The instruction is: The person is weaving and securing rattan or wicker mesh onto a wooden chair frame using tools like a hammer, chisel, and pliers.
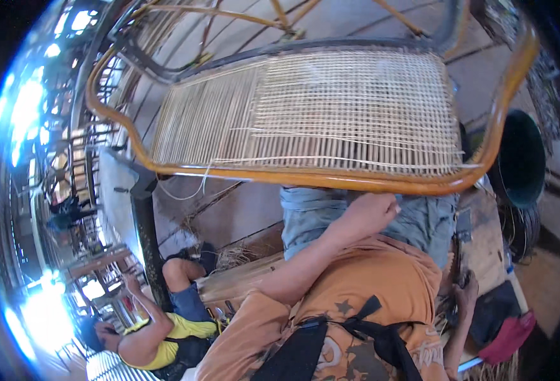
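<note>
Across my lap stands a rattan chair frame (pixel 331 181) with a glossy orange-brown rim. Its panel (pixel 356 108) has pale upright strips, crossed by a tight weave on the right and bare on the left. My left hand (pixel 374 213) is closed in front of my lap, just below the rim; whatever it may hold is hidden. Low on the right, beside my hip, my right hand (pixel 465 292) curls its fingers at the edge of a wooden board (pixel 483 247), around something dark I cannot make out. Loose strand ends (pixel 205 181) hang from the panel's lower left.
A dark green bucket (pixel 521 159) stands at the right, above a dark coil (pixel 522 232). A red cloth (pixel 508 336) lies lower right. Another person in a yellow top (pixel 181 336) sits at lower left, near a dark post (pixel 148 241). Strip scraps (pixel 235 256) litter the floor.
</note>
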Demonstrator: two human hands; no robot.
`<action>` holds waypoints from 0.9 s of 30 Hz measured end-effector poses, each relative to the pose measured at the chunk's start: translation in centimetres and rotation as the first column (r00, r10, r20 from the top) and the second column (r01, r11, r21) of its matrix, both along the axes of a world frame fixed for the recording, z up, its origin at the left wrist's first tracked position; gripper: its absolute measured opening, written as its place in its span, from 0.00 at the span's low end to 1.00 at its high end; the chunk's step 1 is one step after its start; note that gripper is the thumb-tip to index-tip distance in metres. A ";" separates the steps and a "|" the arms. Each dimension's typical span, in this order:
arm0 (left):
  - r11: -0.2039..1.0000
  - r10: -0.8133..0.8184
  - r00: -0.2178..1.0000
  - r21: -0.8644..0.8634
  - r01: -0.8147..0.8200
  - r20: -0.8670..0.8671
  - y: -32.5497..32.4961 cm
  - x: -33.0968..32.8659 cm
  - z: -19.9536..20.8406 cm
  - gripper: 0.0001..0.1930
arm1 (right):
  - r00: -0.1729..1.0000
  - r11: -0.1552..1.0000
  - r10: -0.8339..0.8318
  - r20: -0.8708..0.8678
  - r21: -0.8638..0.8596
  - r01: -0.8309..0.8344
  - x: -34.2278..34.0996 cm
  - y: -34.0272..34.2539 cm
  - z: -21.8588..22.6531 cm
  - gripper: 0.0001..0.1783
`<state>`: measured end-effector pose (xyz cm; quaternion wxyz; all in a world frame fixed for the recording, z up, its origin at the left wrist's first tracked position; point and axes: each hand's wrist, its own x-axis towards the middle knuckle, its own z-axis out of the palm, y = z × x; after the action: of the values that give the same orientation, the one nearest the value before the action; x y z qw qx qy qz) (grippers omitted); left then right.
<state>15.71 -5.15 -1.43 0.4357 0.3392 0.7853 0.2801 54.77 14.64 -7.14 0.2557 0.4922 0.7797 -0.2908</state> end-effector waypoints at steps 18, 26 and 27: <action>0.943 0.305 0.947 -0.105 -0.315 -0.100 -8.7 -0.6 1.2 0.13 | 0.919 0.585 -0.341 -0.199 -0.810 0.042 -26.4 -4.5 8.6 0.17; 0.926 0.360 0.924 -0.075 -0.371 -0.129 -8.5 -0.4 0.1 0.13 | 0.952 0.364 -0.291 -0.097 -0.931 0.016 -27.3 -5.2 6.5 0.21; 0.927 0.357 0.925 -0.076 -0.368 -0.128 -8.2 -0.5 0.2 0.13 | 0.942 0.343 -0.330 -0.065 -0.938 0.056 -27.0 -5.3 6.5 0.20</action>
<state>15.22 -13.31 -1.27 0.3478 0.1815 0.8704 0.2974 27.76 9.34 -0.60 0.3532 0.3126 0.4413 -0.7634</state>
